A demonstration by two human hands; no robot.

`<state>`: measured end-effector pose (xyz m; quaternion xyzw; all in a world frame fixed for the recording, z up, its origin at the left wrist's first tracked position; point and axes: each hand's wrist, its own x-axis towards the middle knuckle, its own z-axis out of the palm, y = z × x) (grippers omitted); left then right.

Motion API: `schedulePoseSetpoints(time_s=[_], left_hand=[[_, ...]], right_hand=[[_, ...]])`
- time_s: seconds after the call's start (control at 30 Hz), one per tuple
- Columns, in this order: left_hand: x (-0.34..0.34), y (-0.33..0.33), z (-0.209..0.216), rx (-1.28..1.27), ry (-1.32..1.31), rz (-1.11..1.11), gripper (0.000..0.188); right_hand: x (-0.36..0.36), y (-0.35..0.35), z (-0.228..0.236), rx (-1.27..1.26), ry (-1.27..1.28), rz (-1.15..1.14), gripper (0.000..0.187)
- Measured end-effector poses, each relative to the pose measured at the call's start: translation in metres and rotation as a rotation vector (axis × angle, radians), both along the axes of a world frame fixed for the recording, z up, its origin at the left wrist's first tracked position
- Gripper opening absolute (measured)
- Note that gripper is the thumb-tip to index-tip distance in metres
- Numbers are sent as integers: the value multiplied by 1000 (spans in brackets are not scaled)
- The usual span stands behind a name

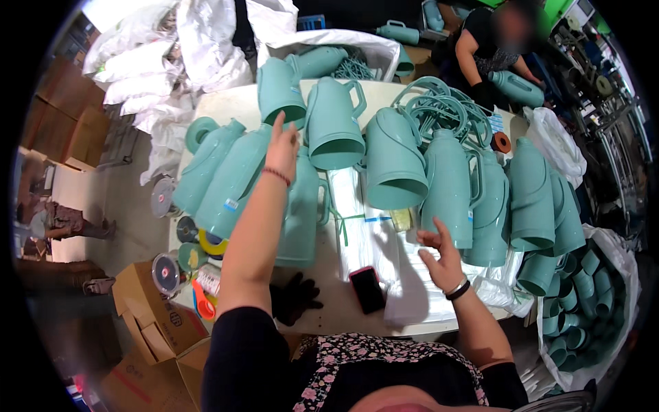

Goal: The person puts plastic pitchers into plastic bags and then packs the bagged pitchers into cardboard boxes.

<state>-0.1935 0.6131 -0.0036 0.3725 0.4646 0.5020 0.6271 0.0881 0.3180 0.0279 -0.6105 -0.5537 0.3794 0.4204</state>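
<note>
the left hand (283, 147) is stretched far across the tabletop (343, 302), its fingers loosely together and pointing up toward the teal jug shell (280, 89) that stands mouth-down at the far left of the row; the fingertips are at or just below its rim, and whether they touch it cannot be told. the hand holds nothing. the right hand (443, 261) hovers nearer, over the clear plastic bags (371, 226) spread in the middle of the tabletop, fingers apart and curled, empty, just beside a tall teal shell (447, 189) standing at the right.

many shells crowd the far half, some upright, some lying on their sides toward the left edge, probably so that they stay within arm's reach while the near strip is left for handling. a tangle of loose teal handles (443, 106) lies far right. a dark phone (367, 288) and a black glove (295, 299) rest near the body, away from the shells. a white sack of small teal cups (576, 309) stands open at the right, beside the tabletop. another person's arm (473, 58) holds a shell at the far end.
</note>
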Motion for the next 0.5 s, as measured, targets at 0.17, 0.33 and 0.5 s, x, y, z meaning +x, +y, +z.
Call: schedulePoseSetpoints(time_s=[0.17,0.33,0.5], left_hand=[[24,126,-77,-84,81,180,54],[22,191,-128,-73,8,340,49],[31,173,-68,575,1038,160,51]], right_hand=[[-9,40,-38,36,-334,98,71],[-30,119,-62,-37,106,-247,63],[-24,140,-79,-24,200,-228,44]])
